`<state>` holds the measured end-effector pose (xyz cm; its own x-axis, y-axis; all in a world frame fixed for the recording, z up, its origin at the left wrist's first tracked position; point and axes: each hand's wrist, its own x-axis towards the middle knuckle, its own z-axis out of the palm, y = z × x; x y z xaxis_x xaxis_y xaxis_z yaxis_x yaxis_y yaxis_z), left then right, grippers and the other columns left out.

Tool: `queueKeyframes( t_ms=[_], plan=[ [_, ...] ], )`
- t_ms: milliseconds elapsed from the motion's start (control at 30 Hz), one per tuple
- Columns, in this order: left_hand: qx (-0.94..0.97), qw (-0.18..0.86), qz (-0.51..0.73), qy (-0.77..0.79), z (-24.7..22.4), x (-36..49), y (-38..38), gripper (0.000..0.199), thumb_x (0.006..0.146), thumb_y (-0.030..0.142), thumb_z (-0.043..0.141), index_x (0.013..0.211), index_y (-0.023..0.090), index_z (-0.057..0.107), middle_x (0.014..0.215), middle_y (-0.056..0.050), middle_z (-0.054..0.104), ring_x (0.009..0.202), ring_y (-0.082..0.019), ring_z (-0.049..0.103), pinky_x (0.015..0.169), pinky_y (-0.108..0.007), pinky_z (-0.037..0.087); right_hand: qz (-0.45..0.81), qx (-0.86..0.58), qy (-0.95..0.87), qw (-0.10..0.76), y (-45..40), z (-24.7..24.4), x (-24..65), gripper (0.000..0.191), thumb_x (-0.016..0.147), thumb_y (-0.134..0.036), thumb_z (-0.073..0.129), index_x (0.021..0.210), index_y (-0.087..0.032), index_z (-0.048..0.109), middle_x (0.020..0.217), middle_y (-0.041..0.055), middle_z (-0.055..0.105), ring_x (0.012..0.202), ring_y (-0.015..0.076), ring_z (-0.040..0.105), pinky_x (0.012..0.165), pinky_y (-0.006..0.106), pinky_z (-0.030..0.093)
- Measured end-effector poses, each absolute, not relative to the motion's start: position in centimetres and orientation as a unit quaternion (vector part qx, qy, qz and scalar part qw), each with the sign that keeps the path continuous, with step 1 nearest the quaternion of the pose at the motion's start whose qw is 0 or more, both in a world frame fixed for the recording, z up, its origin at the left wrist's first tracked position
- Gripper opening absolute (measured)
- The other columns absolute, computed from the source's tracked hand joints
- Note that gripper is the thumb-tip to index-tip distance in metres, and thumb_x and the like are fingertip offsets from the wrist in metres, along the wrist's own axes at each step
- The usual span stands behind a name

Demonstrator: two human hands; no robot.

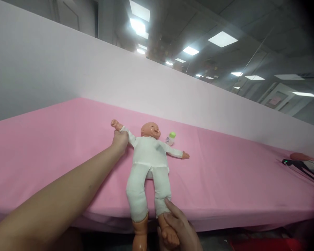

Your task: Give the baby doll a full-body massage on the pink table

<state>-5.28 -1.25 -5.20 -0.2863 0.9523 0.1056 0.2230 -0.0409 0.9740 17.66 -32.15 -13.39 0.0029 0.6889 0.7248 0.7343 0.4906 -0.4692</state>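
The baby doll (149, 153) lay face-up on the pink sheet (54, 139), likely light and floppy with hard limbs, left hand (119, 140) closed around its arm, right hand (179, 230) wrapped round its foot, a toy bottle (170, 138) beside its head.

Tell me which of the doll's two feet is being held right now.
The foot on the picture's right, gripped by the right hand below the bed edge. The other foot hangs free, untouched; the left hand holds the doll's arm.
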Motion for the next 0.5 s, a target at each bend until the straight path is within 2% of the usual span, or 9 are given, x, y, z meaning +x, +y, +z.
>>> queueKeyframes(
  t_ms=[67,167,300,400,500],
  plan=[
    [0.552,0.288,0.508,0.596,-4.5,-4.9,-2.4,0.049,0.094,0.032,0.045,0.141,0.020,0.040,0.119,-0.018,0.067,0.104,-0.034,0.069,0.084,-0.046,0.056,-0.040,-0.499,-0.711,0.495,-32.3,-12.9,17.8,0.053,0.082,-0.033,0.079,0.132,-0.037,0.064,0.124,0.0083,0.075,0.079,0.0316,0.080,0.056,0.039,0.069],
    [0.731,0.125,0.404,0.535,-3.8,-3.6,-4.6,0.048,0.091,0.022,0.047,0.139,0.022,0.047,0.123,-0.015,0.065,0.112,-0.032,0.064,0.092,-0.044,0.051,-0.059,-0.490,-0.714,0.496,-32.1,-11.6,18.2,0.050,0.083,-0.027,0.077,0.131,-0.029,0.061,0.135,0.0118,0.069,0.102,0.0338,0.077,0.075,0.043,0.070],
    [0.815,-0.068,0.220,0.532,-3.3,-1.4,-6.6,0.044,0.094,0.020,0.042,0.136,0.019,0.055,0.114,-0.018,0.064,0.105,-0.036,0.062,0.086,-0.048,0.047,-0.072,-0.466,-0.734,0.488,-30.4,-9.6,18.3,0.055,0.086,-0.023,0.074,0.137,-0.024,0.053,0.143,0.0139,0.063,0.124,0.0344,0.068,0.093,0.051,0.065],
    [0.807,-0.130,0.176,0.548,-3.3,-0.4,-7.0,0.041,0.096,0.022,0.042,0.133,0.017,0.058,0.110,-0.019,0.065,0.100,-0.037,0.062,0.083,-0.048,0.044,-0.073,-0.452,-0.729,0.508,-28.3,-8.1,18.0,0.056,0.088,-0.023,0.071,0.140,-0.023,0.052,0.145,0.0143,0.061,0.130,0.0342,0.064,0.101,0.054,0.061],
    [0.808,-0.148,0.166,0.546,-3.3,-0.1,-7.0,0.041,0.096,0.022,0.042,0.134,0.015,0.057,0.111,-0.019,0.065,0.099,-0.036,0.062,0.082,-0.047,0.043,-0.052,-0.443,-0.731,0.516,-25.5,-6.8,17.3,0.056,0.088,-0.024,0.071,0.141,-0.025,0.053,0.145,0.0121,0.061,0.130,0.0323,0.063,0.106,0.052,0.058]
  ],
)
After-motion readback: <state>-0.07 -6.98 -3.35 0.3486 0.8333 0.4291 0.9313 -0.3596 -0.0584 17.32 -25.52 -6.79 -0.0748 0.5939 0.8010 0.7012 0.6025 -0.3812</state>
